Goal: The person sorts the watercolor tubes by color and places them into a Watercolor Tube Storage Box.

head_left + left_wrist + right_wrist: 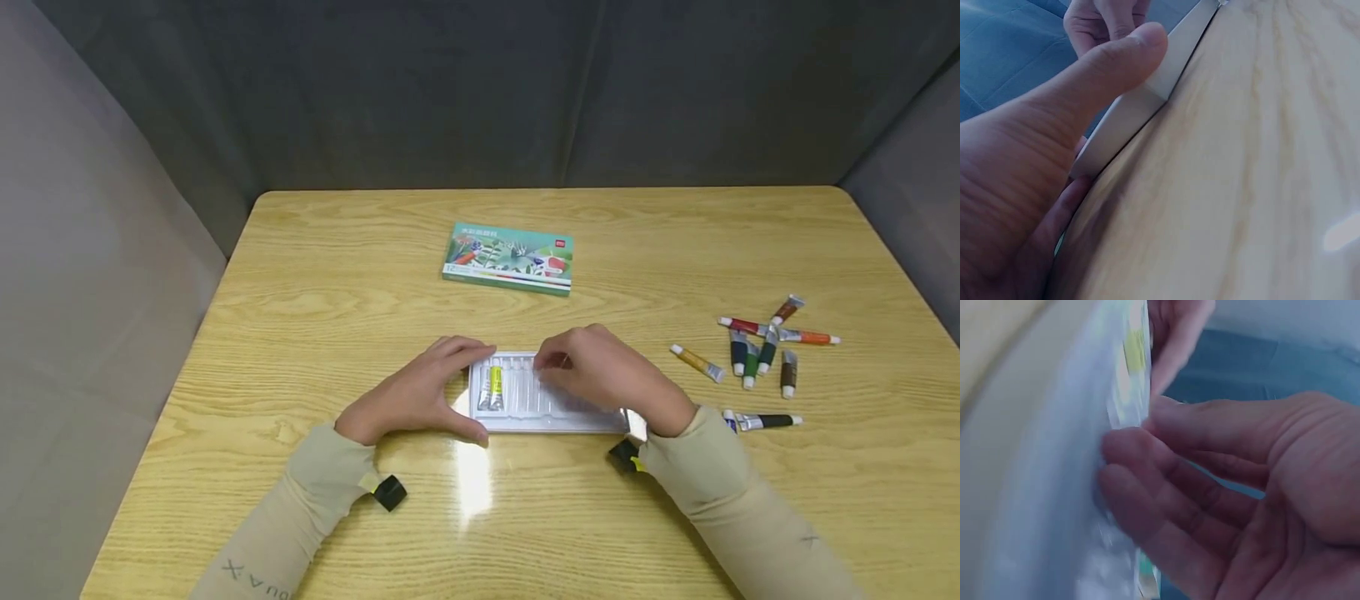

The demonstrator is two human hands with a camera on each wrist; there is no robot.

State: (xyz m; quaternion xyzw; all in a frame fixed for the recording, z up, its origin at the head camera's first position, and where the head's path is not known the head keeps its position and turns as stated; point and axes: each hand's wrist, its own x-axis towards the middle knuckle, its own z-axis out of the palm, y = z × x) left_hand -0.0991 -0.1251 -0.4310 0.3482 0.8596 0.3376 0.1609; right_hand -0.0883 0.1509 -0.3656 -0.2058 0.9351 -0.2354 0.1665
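A shallow paint tray (pixel 551 423) with narrow slots lies on the table. In its left slots sit a white paint tube (pixel 483 389) and a yellow paint tube (pixel 496 389). My left hand (pixel 420 392) grips the tray's left end, thumb at the near corner and fingers at the far one; the left wrist view shows the thumb (pixel 1116 59) along the side wall. Over the tray's middle and right slots bends my right hand (pixel 600 371). In the right wrist view its curled fingers (pixel 1160 500) reach the slots; I cannot tell whether they pinch anything.
Behind the tray lies a green illustrated paint box (pixel 507 258). Several loose paint tubes are scattered to the right, among them an ochre tube (pixel 697 364), an orange tube (pixel 813 337), a brown tube (pixel 789 375) and a black tube (pixel 771 421). A dark curtain (pixel 420 100) stands behind the table.
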